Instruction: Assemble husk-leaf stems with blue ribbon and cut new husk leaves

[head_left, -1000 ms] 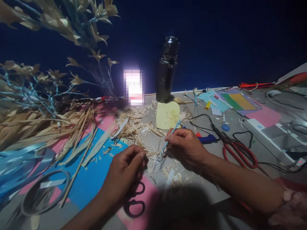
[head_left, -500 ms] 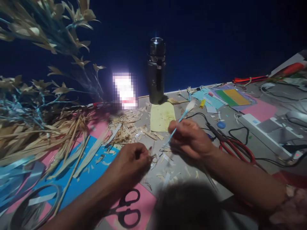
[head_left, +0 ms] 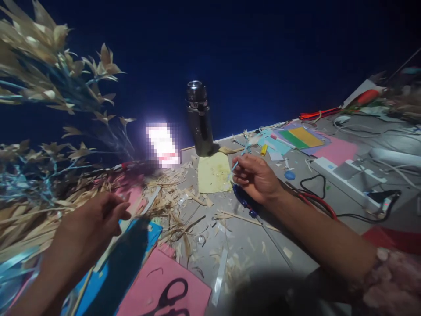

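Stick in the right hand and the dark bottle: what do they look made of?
The stick pinched in the right hand looks like a thin stem wrapped in light blue ribbon or tape, with a pale dried-leaf tip; its core is hidden. The bottle seems metal, dark and glossy: its cap and side catch highlights.

Bare tabletop (head_left: 250, 245) between straw scraps (head_left: 171, 188), cables (head_left: 315, 188)

Colours here: the thin light-blue wrapped stick (head_left: 244, 150) is showing a pale tip, the square pale-yellow paper sheet (head_left: 214, 173) is looking blotchy, and the tall dark-grey metal flask (head_left: 199, 118) is glinting silver on top. The small black-handled scissors (head_left: 171, 296) are sitting on a flat pink card sheet (head_left: 154, 272), and the tan dried-leaf sprigs (head_left: 49, 87) are showing blue stems.
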Demonstrator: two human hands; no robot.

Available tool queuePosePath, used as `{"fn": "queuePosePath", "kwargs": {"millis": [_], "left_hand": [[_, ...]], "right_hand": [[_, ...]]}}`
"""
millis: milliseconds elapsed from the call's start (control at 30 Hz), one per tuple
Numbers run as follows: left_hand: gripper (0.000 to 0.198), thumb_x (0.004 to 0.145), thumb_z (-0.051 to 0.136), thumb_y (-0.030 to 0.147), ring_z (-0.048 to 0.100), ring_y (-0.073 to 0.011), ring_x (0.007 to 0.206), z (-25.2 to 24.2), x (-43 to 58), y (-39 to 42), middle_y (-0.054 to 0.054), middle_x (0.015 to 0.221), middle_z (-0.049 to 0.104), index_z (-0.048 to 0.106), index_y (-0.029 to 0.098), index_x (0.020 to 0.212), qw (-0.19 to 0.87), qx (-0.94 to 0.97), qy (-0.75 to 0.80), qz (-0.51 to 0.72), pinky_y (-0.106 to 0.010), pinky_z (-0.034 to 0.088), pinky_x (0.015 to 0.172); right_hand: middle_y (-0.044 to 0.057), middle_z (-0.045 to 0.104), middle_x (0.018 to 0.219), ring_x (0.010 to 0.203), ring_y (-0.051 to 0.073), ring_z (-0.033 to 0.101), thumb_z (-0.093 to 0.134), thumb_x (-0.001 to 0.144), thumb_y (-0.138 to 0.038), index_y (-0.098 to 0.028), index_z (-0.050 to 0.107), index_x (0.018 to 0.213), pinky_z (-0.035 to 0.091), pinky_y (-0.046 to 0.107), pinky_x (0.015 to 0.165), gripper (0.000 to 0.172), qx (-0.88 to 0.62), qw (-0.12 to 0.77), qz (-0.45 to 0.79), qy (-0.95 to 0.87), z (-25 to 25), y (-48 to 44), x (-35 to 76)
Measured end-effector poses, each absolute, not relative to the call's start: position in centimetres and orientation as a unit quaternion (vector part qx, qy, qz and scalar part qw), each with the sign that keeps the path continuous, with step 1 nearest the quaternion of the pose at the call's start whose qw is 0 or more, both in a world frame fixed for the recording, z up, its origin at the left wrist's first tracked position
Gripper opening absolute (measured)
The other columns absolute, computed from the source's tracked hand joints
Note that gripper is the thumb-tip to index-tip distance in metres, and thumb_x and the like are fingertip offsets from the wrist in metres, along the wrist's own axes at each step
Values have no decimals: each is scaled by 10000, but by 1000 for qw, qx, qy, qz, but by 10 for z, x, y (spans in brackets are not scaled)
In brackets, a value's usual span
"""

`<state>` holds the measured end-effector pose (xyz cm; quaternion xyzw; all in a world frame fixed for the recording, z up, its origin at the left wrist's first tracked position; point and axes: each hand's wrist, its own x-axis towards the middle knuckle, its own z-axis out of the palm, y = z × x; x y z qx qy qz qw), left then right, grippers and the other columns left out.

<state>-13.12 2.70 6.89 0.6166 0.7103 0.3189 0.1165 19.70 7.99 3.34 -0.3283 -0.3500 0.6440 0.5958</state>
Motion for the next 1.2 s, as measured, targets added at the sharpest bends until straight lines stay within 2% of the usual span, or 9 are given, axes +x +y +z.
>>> {"fn": "queuePosePath", "kwargs": {"millis": [133,233,333,467,600,667,800,900,1200], "left_hand": [[276,759,792,345,476,-113,359,72,-129,22,57,390,558,634,222,570,205,617,699,296,-177,317,414],[127,755,788,334,528,-117,433,70,-128,22,33,538,672,763,210,742,228,647,664,297,-192,397,473],[146,771,764,307,569,-129,498,71,-127,22,27,606,709,803,206,868,197,636,674,321,-206,434,531],[251,881,658,369,471,-107,429,78,-127,15,48,504,605,639,211,687,212,572,691,387,-202,363,450],[550,935,549,510,323,-102,405,76,-117,3,23,418,412,469,210,482,301,540,670,411,-219,258,405],[611,918,559,568,310,-101,410,70,-102,-3,12,406,390,456,207,435,366,534,647,403,-222,262,413],[335,806,762,500,452,-93,444,50,-58,-8,-10,601,645,662,192,720,544,471,565,404,-202,339,432],[345,759,820,460,485,-71,465,33,-32,-7,-46,809,726,683,185,913,658,382,519,391,-184,346,418],[424,917,661,492,274,-64,372,16,-12,-17,79,421,421,453,213,675,724,360,429,403,-194,198,403]], "right_hand": [[-47,470,573,504,65,272,891,608,-382,-175,723,696,156,225,455,280,-326,581,648,-369,30,79,195],[-57,438,541,493,64,259,887,619,-385,-172,723,675,166,232,456,274,-328,569,648,-387,28,77,194],[-62,416,519,487,65,260,880,637,-385,-170,730,672,168,240,461,264,-332,556,651,-397,25,76,193],[-62,417,521,492,70,267,888,626,-384,-172,735,673,164,243,465,265,-338,555,648,-397,23,77,192],[-72,404,511,484,63,255,906,608,-412,-173,729,668,160,236,460,304,-344,555,647,-395,21,77,190],[-70,416,513,483,63,264,913,608,-425,-179,731,670,168,236,457,312,-350,552,645,-397,20,75,188],[-63,450,517,489,72,301,915,609,-452,-189,704,635,198,244,458,339,-357,549,636,-410,17,71,183],[-69,447,507,483,68,300,921,603,-450,-181,682,611,203,247,464,359,-358,545,634,-416,15,68,180],[-66,471,518,490,76,350,886,685,-444,-168,714,678,225,247,485,325,-334,507,671,-426,10,55,174]]}}
